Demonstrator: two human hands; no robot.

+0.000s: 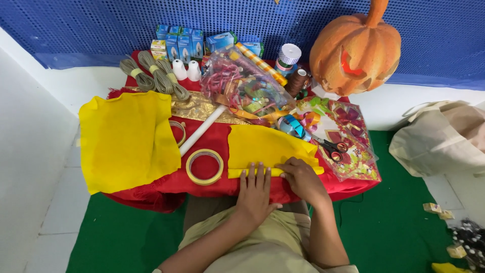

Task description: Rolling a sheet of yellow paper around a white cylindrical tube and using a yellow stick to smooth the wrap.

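A small yellow felt piece (265,146) lies on the red cloth-covered table (212,134) in front of me. My left hand (255,189) rests flat on its near edge, fingers spread and pressing it down. My right hand (302,177) is beside it at the felt's lower right corner, with its fingertips pinching or folding the edge. A larger yellow felt sheet (126,139) hangs over the table's left side.
A tape roll (204,167), a white tube (202,130), black-handled scissors (331,147), a clear bag of ribbons (242,83), twine bundles (154,76), small boxes (179,43) and an orange pumpkin (356,48) crowd the table. A beige bag (439,139) lies at the right on the floor.
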